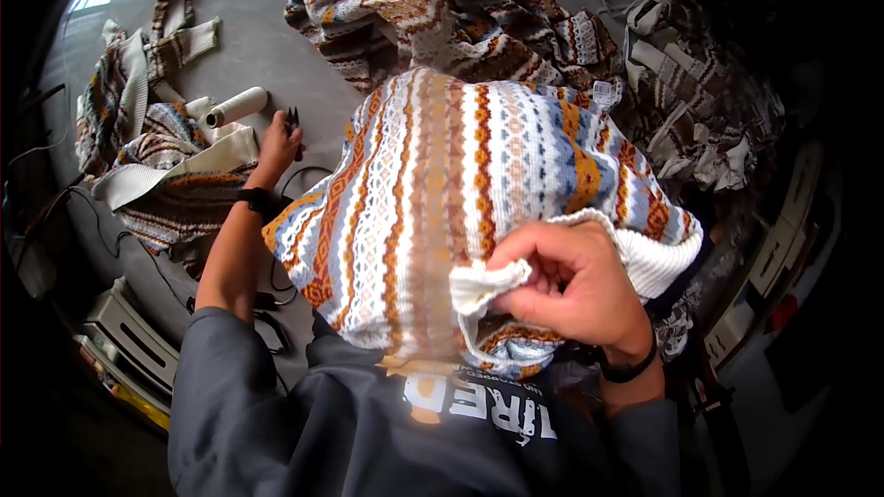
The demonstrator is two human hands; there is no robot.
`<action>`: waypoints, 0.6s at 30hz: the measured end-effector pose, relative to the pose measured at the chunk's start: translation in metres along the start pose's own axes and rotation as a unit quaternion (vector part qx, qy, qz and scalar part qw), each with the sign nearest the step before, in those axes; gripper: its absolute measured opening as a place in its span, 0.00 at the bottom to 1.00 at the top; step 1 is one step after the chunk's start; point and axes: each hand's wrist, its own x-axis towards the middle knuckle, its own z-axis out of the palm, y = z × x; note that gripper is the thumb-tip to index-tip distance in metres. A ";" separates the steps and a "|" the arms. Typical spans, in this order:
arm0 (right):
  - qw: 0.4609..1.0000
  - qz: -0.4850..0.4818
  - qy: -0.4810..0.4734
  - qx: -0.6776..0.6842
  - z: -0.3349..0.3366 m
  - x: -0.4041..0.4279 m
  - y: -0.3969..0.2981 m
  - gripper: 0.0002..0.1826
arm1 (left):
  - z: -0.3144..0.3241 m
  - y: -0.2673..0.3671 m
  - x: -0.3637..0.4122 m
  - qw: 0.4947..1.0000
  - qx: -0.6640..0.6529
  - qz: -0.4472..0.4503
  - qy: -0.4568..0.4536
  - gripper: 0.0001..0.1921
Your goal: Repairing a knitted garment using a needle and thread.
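Observation:
A patterned knit sweater (442, 200) in white, rust, orange and blue lies spread over my lap. My right hand (583, 283) pinches a folded end of its white ribbed band (483, 286) between thumb and fingers. Below that hand the band curves around an opening where patterned knit shows inside. Another stretch of white ribbing (656, 259) hangs to the right of the hand. Off to the left, my left hand (276, 148) is closed around small dark thread snips (293, 116), their points directed away from me. A cone of white thread (238, 107) lies just beyond the left hand.
More patterned knitwear (173, 166) is piled at the left, and another heap (442, 14) lies ahead. Knit pieces and scraps (704, 96) crowd the right. Dark cables (103, 221) run along the floor at left. Pale plastic stools or crates (131, 338) stand at lower left.

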 end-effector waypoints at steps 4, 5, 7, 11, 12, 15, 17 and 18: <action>1.000 -0.005 0.028 -0.005 0.009 -0.005 0.008 0.09 | -0.023 0.082 -0.035 0.990 -0.124 0.052 -0.031 0.16; 0.999 -0.019 0.021 -0.020 0.009 -0.004 0.011 0.09 | -0.036 0.109 -0.051 0.981 -0.168 0.075 -0.054 0.17; 0.999 -0.035 0.035 -0.006 0.013 -0.008 0.011 0.08 | -0.059 0.165 -0.084 0.969 -0.208 0.111 -0.078 0.17; 0.997 -0.077 0.010 0.010 0.015 -0.011 0.021 0.06 | -0.087 0.255 -0.160 0.964 -0.040 0.245 -0.097 0.17; 0.994 -0.107 0.009 0.023 0.015 -0.009 0.026 0.06 | -0.087 0.269 -0.173 0.941 0.039 0.320 -0.103 0.17; 0.996 -0.086 -0.018 0.027 0.013 -0.010 0.018 0.06 | -0.079 0.292 -0.199 0.881 0.164 0.430 -0.107 0.18; 0.993 -0.111 -0.015 0.025 0.014 -0.006 0.021 0.06 | -0.073 0.297 -0.207 0.856 0.227 0.454 -0.096 0.20; 0.994 -0.105 -0.019 0.037 0.015 -0.005 0.022 0.06 | -0.073 0.300 -0.209 0.838 0.246 0.478 -0.096 0.21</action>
